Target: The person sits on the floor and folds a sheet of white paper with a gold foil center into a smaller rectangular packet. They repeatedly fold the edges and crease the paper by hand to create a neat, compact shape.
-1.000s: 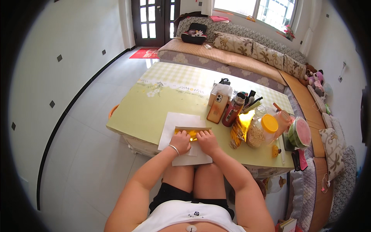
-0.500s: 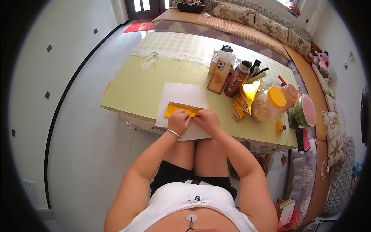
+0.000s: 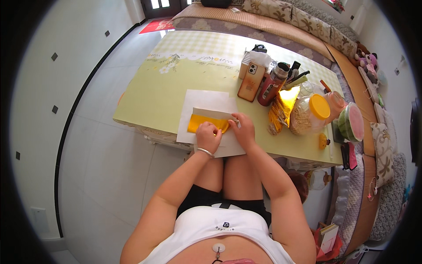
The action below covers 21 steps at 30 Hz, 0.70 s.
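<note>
A sheet of gold foil paper [image 3: 198, 121] with a pale grey back strip along its far side lies on white paper sheets [image 3: 193, 100] at the table's near edge. My left hand [image 3: 208, 136], wearing a silver bangle, has its fingers curled on the foil's near edge. The fingertips are pressed together there, covering part of that edge. At the foil's right end is my right hand [image 3: 244, 130], its thumb and forefinger around the corner. Just what its other fingers touch is hidden.
To the right on the table [image 3: 145, 101] stand a phone [image 3: 251, 82], a red flask [image 3: 272, 84], a gold foil packet [image 3: 285, 105], a yellow-lidded jar [image 3: 303, 119] and a cut watermelon [image 3: 351, 123]. A long cushioned seat [image 3: 246, 27] runs along the far side.
My right hand has moved right and away from my left hand, opening a gap between them. More of the gold foil paper shows. My left hand has shifted slightly right.
</note>
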### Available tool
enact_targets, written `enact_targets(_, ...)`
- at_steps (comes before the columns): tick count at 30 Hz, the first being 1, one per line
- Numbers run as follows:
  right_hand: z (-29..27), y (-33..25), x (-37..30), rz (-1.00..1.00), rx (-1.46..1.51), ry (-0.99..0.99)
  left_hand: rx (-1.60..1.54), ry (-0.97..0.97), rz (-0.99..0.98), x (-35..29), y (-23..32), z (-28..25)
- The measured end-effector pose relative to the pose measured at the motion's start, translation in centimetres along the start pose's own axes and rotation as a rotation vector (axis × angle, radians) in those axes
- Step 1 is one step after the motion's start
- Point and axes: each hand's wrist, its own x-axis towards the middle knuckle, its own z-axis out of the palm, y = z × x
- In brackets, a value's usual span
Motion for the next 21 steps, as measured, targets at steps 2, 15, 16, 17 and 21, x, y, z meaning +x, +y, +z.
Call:
enact_targets(2,-0.5,0.6,-1.0,-0.197,-0.050,-0.086,0.041,-0.010,-0.015,0.5,0.2,0.1)
enact_targets(15,-0.6,0.2,-2.9,-0.396,-0.338,-0.520,0.148,0.005,-0.022,1.1,0.1,0.8)
enact_targets(16,-0.5,0.3,-3.0,-0.404,-0.345,-0.515,0.140,0.001,-0.013,1.1,0.1,0.7)
enact_targets(17,-0.4,0.3,-2.9,-0.403,-0.338,-0.522,0.133,-0.001,-0.005,1.0,0.0,0.6)
enact_targets(21,-0.5,0.0,-2.7,-0.398,-0.340,-0.585,-0.012,-0.222,0.060,1.4,-1.1,-2.1)
